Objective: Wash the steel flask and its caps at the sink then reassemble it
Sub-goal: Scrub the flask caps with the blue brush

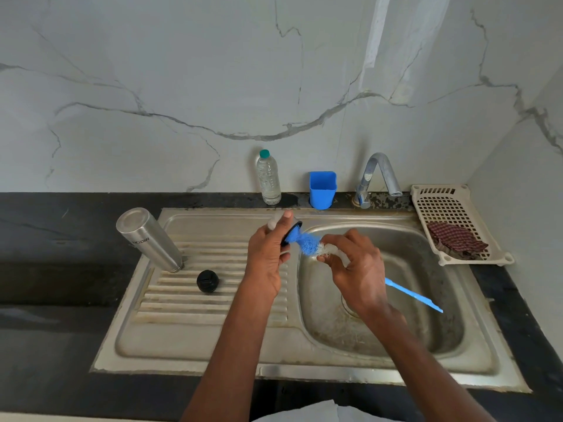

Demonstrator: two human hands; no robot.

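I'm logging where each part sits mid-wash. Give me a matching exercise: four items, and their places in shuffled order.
Items:
1. steel flask
2. black inner cap
3. outer cap
4. bottle brush

Places:
A. gripped by the right hand
B. lying on the drainboard, apart from the flask
C. standing upside down on the drainboard
D. held in the left hand

Pairs: 1-C, 2-B, 3-D, 4-A

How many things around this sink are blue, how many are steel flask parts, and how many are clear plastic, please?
Blue: 2, the bottle brush and the cup.
Flask parts: 3, the steel flask inverted on the drainboard, the black inner cap, and the outer cap in the left hand.
Clear plastic: 1, the water bottle.
Total: 6
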